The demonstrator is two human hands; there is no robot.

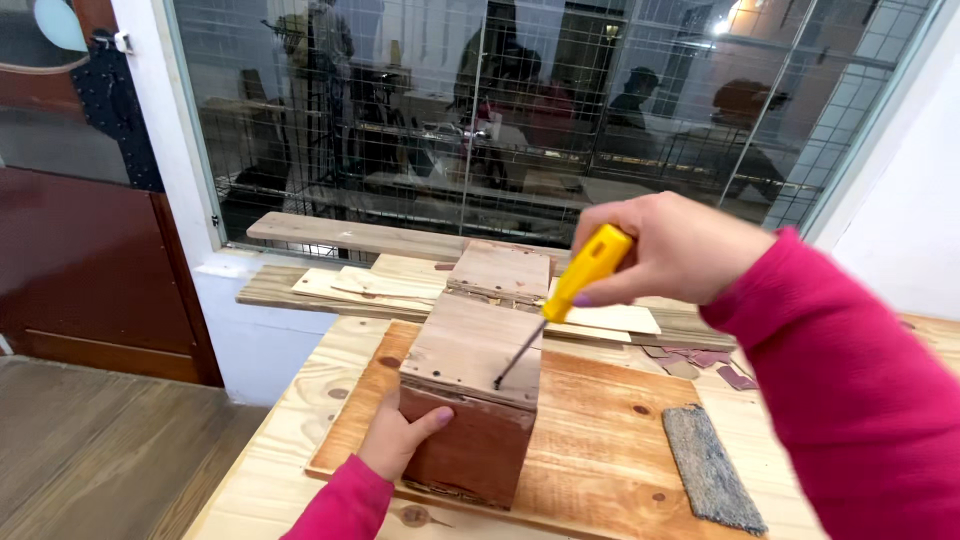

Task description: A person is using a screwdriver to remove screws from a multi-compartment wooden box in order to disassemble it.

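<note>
The left hand presses flat against the near left side of the wooden box, its grip not closed around anything. The box stands on a brown board on the bench. The right hand is clenched on the yellow screwdriver, whose tip touches the box top. A grey sanding pad lies to the right. Behind, loose planks lie before the window.

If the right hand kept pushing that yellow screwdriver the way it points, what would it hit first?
The right hand aims the yellow screwdriver down-left; its tip appears already at the wooden box top panel, so the box top comes first.
</note>
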